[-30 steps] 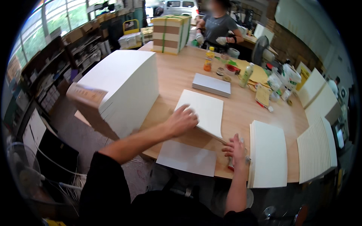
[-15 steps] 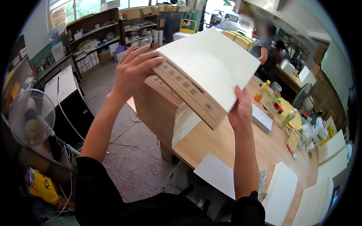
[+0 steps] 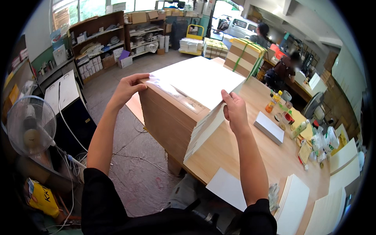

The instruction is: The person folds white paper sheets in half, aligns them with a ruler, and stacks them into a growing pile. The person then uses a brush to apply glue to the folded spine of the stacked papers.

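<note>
A white panel with a brown printed strip along its near edge [image 3: 203, 80] lies on top of a tall stack of like pieces [image 3: 164, 121], brown on the left side and pale-edged on the right. My left hand [image 3: 129, 90] pinches the panel's left corner, thumb and fingers closed together. At the right edge, my right hand [image 3: 235, 109] has its fingers curled in, the thumb pressed against the panel. Whether the near edge rests fully flat is hard to tell.
The stack stands at the left edge of a wooden table [image 3: 219, 156]. A flat white sheet [image 3: 227, 188], a white box [image 3: 269, 127], bottles [image 3: 273, 102] and stacked white boards [image 3: 291, 203] lie around. A fan [image 3: 31, 129] stands left. Two people work beyond strapped bundles [image 3: 244, 56].
Both hands have lowered the panel from a tilted, raised position onto the stack. The printed strip, facing me before, now lies along the stack's top.
</note>
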A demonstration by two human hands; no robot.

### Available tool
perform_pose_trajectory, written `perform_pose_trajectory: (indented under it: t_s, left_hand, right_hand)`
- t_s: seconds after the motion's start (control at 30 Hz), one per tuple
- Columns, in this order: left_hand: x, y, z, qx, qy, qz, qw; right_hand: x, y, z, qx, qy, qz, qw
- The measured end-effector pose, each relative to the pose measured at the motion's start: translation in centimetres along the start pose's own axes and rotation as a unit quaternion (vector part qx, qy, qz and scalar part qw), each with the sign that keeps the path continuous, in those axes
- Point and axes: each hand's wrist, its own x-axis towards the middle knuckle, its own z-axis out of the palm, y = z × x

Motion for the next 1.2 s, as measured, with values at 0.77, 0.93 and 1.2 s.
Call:
perform_pose_trajectory:
  t_s: [0.77, 0.93, 1.2]
  left_hand:
    - [-26.8, 21.1, 63.1, -0.183, -0.498, 0.561, 0.636]
    - [-29.4, 22.3, 67.1, -0.123, -0.560, 0.585, 0.574]
    - [-28.9, 22.7, 68.5, -0.117, -0.604, 0.489, 0.618]
  right_hand:
    - [-46.8, 8.0, -11.2, -0.283, 0.360, 0.028, 0.888]
    - [-51.4, 7.3, -12.6, -0.281, 0.413, 0.054, 0.865]
    - [-54.0, 5.5, -15.7, -0.510, 0.522, 0.164, 0.664]
